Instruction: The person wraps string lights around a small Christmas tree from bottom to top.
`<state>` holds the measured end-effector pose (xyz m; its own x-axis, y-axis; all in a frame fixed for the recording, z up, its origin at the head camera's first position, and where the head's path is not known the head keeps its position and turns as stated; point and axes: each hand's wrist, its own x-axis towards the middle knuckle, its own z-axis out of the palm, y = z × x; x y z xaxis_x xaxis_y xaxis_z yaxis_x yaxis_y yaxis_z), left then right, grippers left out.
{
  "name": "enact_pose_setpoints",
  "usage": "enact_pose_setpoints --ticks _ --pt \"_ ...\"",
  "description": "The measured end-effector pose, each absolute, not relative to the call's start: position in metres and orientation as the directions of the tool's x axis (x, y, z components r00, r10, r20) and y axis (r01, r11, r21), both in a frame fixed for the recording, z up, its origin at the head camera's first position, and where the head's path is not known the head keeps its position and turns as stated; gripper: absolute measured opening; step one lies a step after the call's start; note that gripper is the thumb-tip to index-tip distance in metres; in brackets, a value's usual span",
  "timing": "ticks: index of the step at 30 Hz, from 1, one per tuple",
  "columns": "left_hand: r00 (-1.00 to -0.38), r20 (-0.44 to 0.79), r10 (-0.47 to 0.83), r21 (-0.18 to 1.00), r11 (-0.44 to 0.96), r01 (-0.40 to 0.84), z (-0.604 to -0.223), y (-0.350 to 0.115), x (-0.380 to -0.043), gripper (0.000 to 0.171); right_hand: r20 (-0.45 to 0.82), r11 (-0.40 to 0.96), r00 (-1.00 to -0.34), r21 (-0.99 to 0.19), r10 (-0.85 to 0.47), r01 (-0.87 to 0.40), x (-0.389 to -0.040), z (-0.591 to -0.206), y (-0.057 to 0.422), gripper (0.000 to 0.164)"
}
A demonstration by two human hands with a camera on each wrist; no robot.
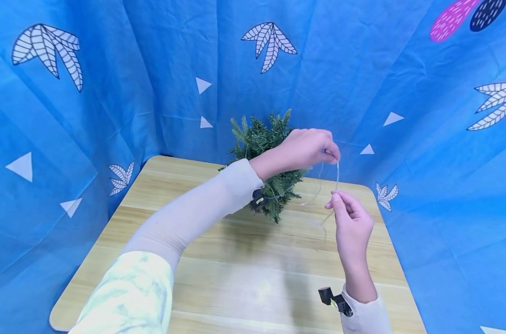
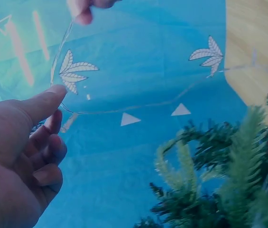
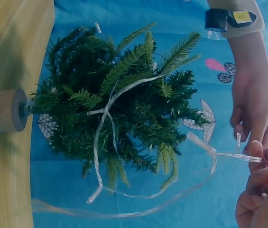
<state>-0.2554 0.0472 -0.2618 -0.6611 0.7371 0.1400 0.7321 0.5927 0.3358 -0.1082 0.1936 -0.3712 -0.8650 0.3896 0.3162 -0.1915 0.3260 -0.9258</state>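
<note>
A small artificial Christmas tree [image 1: 261,139] stands at the back of the table, partly hidden behind my left forearm. Clear string lights [image 3: 100,137] loop over its branches, and one stretch of their thin wire [image 1: 338,176] spans my two hands. My left hand [image 1: 311,146] reaches across the tree's right side and pinches the wire between thumb and fingers. Below it and nearer to me, my right hand [image 1: 354,222] pinches the same strand at thumb and fingertip. A small clear bulb [image 2: 69,122] hangs by the left fingers. More wire trails down toward the tabletop.
The tree's round wooden base [image 3: 9,110] rests on the light wood table [image 1: 236,287]. Blue cloth [image 1: 173,55] with printed leaves and triangles surrounds the table at the back and sides. Black wrist cameras [image 1: 335,301] sit on both wrists.
</note>
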Motion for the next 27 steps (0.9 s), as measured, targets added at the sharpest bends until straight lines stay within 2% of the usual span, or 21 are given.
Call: enact_pose_setpoints --ticks 8,27 --pt "-0.687 0.159 0.709 0.361 0.606 0.709 -0.244 0.045 -0.258 0.02 0.353 0.336 -0.848 -0.915 0.396 -0.223 -0.107 -0.377 0.194 0.024" --pt "-0.73 0.373 0.572 0.399 0.612 0.683 -0.212 0.033 -0.269 0.021 0.364 0.345 -0.85 -0.909 0.381 -0.235 -0.103 -0.381 0.187 0.025"
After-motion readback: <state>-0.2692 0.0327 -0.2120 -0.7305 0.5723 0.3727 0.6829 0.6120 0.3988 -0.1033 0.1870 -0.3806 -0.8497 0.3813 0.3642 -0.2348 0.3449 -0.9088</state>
